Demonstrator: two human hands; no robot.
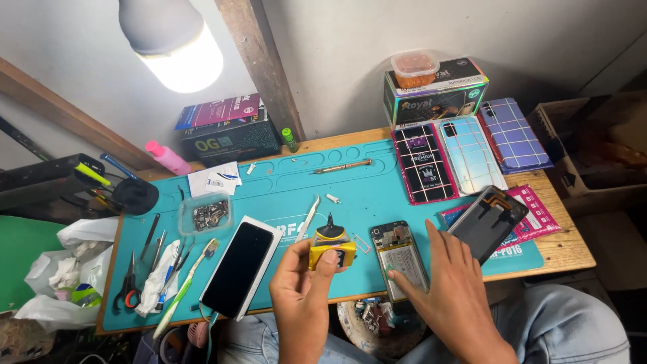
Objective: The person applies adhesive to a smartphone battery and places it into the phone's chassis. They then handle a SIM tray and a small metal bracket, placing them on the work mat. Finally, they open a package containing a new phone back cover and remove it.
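My left hand (301, 283) holds up a small yellow bottle with a black pointed nozzle (331, 244) over the teal work mat (283, 192). My right hand (450, 283) rests flat on the mat's front edge, fingertips touching the lower end of an opened phone with its battery showing (397, 253). A black phone screen in a white frame (239, 268) lies just left of my left hand. A dark phone back cover (486, 221) lies tilted to the right of the opened phone. White tweezers (309, 217) lie behind the bottle.
Scissors (128, 290), metal tools and a toothbrush (183, 286) lie at the mat's left. A clear box of small parts (205, 214), a screwdriver (342, 166), boxed screen protectors (435, 91) and phone cases (468, 154) sit behind. A lit bulb (176, 47) hangs overhead. A parts bowl (374, 323) sits below the desk edge.
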